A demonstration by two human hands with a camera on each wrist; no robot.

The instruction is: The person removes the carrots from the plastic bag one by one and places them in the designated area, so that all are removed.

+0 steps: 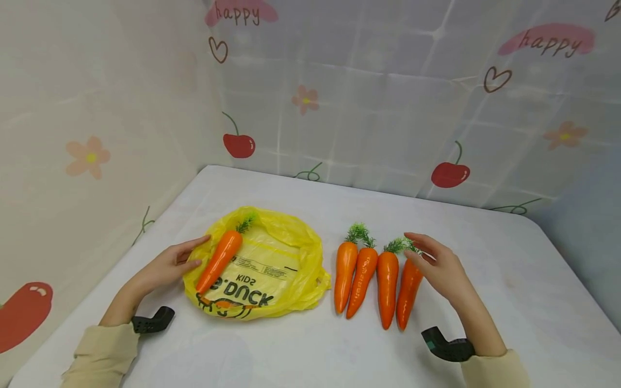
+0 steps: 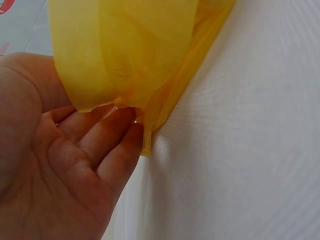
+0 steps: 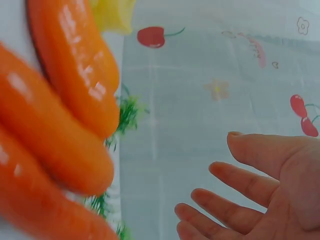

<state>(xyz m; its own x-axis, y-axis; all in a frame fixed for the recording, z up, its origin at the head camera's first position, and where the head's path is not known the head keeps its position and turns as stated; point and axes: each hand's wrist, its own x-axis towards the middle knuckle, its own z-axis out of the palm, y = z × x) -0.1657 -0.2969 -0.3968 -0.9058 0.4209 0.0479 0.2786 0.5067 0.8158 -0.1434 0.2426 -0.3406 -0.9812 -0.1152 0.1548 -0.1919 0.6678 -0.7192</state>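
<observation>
A yellow plastic bag (image 1: 296, 253) with printed lettering lies spread on the table, its mouth rim ruffled. One orange toy carrot (image 1: 220, 261) with a green tuft lies slanted at its left side, over the print. My left hand (image 1: 177, 261) holds the bag's left edge; in the left wrist view, the fingers (image 2: 117, 145) tuck behind the yellow film (image 2: 125, 55). My right hand (image 1: 441, 267) is spread over the top of the rightmost carrot (image 1: 408, 291). In the right wrist view that hand (image 3: 260, 195) shows parted fingers with nothing in them.
To the right of the bag several more carrots lie side by side, among them one nearest the bag (image 1: 345, 275) and one further right (image 1: 387, 285). All sit on a white table (image 1: 301, 355). A patterned curtain (image 1: 368, 108) hangs behind it.
</observation>
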